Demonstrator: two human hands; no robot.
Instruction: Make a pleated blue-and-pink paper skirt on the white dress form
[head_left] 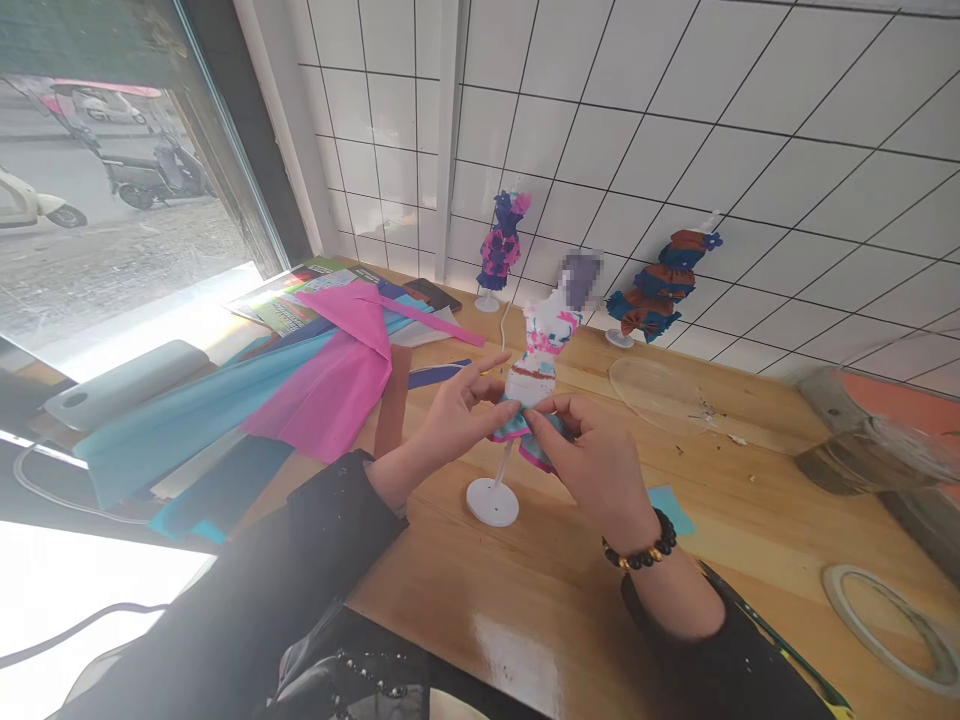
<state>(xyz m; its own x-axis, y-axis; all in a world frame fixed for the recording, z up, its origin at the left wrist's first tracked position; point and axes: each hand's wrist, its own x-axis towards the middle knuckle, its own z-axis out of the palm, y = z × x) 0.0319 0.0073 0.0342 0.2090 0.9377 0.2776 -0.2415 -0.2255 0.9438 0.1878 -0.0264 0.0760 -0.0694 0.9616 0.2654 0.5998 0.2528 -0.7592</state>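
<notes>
In front of me a small white dress-form mannequin [531, 386] stands on a round white base [493, 503]. Pink and teal bits cover its bust, and a brown line rings its waist. A teal ruffled skirt [538, 455] with a pink edge wraps its hips. My left hand [457, 415] is closed at the skirt's left side, thumb pressing on its upper edge. From the right, my right hand [592, 445] pinches the skirt near the front, thumb and fingertips almost meeting the left thumb. The fingers partly hide the skirt.
Pink sheets [330, 390], blue sheets [202, 420] and a grey roll [127, 385] lie at left. Two dressed mannequins, one purple-pink [501, 245] and one blue-brown [664, 285], stand by the tiled wall. At right are a teal scrap [671, 510], tape roll [892, 625] and clear jar [862, 465].
</notes>
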